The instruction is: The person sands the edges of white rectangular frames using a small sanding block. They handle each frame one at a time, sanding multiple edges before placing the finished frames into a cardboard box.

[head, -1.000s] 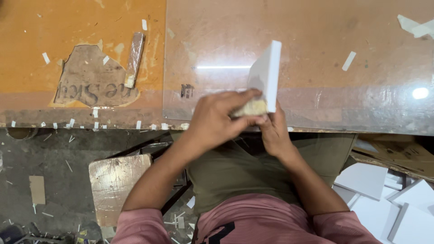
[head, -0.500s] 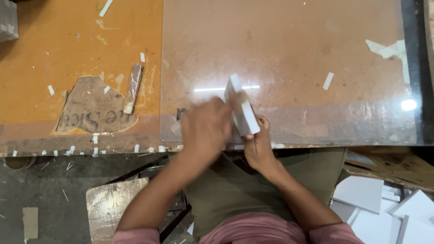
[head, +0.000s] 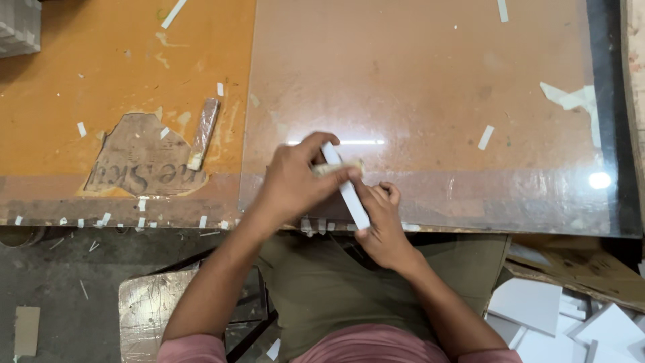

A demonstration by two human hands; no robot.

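A thin white flat piece, seen almost edge-on, stands on the glass-topped table near its front edge. My right hand grips its lower end from below. My left hand lies over its upper part, fingers closed on a small yellowish strip pressed against the piece. Most of the white piece is hidden behind my left hand.
An orange board with a torn patch and a taped stick lies at left. Small white tape bits dot the table. White flat pieces are piled on the floor at lower right. A metal stool stands at lower left.
The white piece has turned from a broad upright face to nearly edge-on and come down toward the table's front edge. My left hand stays over it.
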